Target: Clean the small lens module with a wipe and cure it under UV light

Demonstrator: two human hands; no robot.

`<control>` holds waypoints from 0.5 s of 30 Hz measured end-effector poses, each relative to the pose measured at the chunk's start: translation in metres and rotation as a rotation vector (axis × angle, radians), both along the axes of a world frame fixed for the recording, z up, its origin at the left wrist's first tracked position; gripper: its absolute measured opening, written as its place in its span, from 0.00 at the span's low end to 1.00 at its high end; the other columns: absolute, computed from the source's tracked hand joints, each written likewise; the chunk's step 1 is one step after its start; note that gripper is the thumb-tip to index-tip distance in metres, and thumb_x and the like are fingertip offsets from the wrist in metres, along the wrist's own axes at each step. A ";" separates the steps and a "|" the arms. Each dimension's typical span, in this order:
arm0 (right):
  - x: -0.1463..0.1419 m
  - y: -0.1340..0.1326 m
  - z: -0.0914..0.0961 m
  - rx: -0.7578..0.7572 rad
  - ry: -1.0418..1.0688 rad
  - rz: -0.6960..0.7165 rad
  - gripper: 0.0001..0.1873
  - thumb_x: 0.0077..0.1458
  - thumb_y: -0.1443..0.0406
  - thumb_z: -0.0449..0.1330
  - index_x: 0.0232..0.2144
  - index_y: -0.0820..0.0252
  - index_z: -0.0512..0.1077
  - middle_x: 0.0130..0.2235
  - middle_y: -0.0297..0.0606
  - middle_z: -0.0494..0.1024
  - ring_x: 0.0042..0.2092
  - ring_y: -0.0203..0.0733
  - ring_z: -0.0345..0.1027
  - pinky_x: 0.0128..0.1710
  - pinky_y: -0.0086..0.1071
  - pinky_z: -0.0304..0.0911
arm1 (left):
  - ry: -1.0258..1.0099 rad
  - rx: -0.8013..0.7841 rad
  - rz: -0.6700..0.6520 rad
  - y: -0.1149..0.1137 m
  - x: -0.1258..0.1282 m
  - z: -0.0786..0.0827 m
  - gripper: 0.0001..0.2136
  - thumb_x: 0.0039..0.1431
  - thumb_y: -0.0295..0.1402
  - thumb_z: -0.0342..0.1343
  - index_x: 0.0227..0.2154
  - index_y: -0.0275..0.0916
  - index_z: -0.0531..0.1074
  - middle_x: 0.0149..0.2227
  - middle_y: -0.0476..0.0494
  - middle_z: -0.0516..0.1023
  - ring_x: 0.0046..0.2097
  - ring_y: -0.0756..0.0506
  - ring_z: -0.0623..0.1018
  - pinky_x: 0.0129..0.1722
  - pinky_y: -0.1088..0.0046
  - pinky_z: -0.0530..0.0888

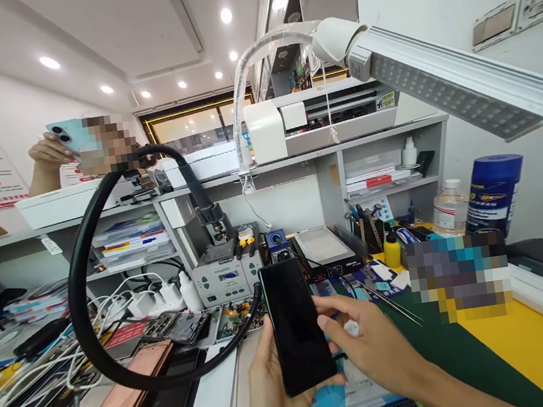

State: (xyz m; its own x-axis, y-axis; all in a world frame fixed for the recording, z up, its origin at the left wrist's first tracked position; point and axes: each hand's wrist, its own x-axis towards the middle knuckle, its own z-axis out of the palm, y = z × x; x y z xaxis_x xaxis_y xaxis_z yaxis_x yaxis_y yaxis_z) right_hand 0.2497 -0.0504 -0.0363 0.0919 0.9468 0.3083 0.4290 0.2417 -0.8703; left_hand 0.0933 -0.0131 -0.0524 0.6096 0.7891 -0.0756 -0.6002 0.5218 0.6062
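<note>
A black smartphone (298, 328) with a dark screen faces me, held upright above the bench. My left hand (266, 379) is closed around its left side and lower back, with fingertips showing past the lower right edge. At the phone's right edge, my right hand (365, 332) has its thumb and fingers bent against the side. Behind the phone, a blue work mat (329, 401) lies partly hidden. Just left of my left hand rests a white phone (211, 400) with its back up.
A thick black hose (78, 305) loops out at left from a hot air station (229, 280). White cables (24, 386) tangle over phone parts. Tweezers (391, 302), a yellow bottle (392, 250) and a blue can (495, 195) stand or lie right. An LED lamp (456, 76) hangs overhead. Another person's hand (50, 154) holds a phone beyond the shelf.
</note>
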 end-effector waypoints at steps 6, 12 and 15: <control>-0.001 0.002 0.003 -0.018 0.118 0.091 0.18 0.63 0.62 0.56 0.54 0.56 0.72 0.44 0.39 0.78 0.41 0.43 0.71 0.41 0.36 0.66 | -0.023 -0.004 -0.010 0.002 -0.003 0.003 0.24 0.68 0.47 0.45 0.53 0.33 0.72 0.45 0.31 0.79 0.44 0.33 0.80 0.39 0.55 0.78; -0.007 0.007 0.010 -0.112 0.359 0.268 0.22 0.58 0.67 0.58 0.55 0.58 0.68 0.46 0.41 0.76 0.38 0.40 0.67 0.34 0.33 0.64 | -0.050 0.016 -0.019 0.005 -0.008 0.000 0.24 0.68 0.46 0.45 0.50 0.30 0.74 0.44 0.29 0.79 0.43 0.34 0.80 0.39 0.56 0.78; -0.014 0.006 0.015 -0.109 0.338 0.289 0.24 0.57 0.70 0.57 0.56 0.56 0.67 0.47 0.39 0.76 0.38 0.38 0.67 0.35 0.33 0.64 | -0.065 0.024 -0.013 0.007 -0.011 -0.003 0.24 0.67 0.46 0.46 0.50 0.30 0.74 0.45 0.30 0.79 0.43 0.34 0.80 0.39 0.56 0.78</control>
State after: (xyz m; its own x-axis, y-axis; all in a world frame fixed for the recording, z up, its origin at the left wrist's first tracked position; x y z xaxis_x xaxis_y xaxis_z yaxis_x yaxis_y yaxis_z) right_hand 0.2356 -0.0439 -0.0209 -0.1022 0.9736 0.2040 0.0453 0.2094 -0.9768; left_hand 0.0824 -0.0061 -0.0552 0.6230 0.7821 -0.0163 -0.6322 0.5156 0.5784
